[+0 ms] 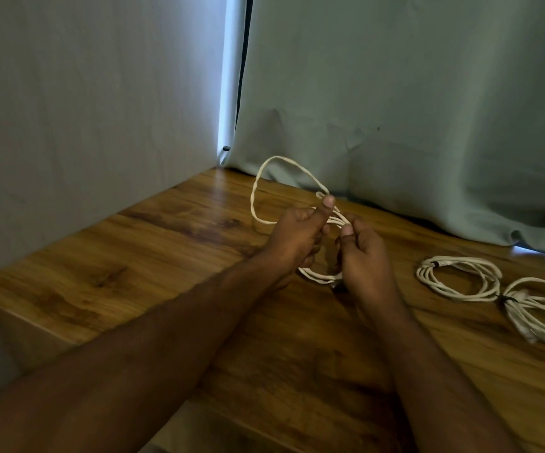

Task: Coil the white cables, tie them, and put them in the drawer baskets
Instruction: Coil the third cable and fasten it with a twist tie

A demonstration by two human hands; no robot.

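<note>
From my remote seat, my left hand [294,237] and right hand [361,253] both pinch the half-wound cable [316,276] just above the table [166,256], and I fear its far loose loop [258,188] springing free, undoing the coil.

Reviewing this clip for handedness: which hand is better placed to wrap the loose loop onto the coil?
Probably the left hand: its thumb already rests at the loose loop, which rises on its side. The right hand grips the coil, steadying it.

wooden table [166,256], two tied cable coils [459,277]
</note>
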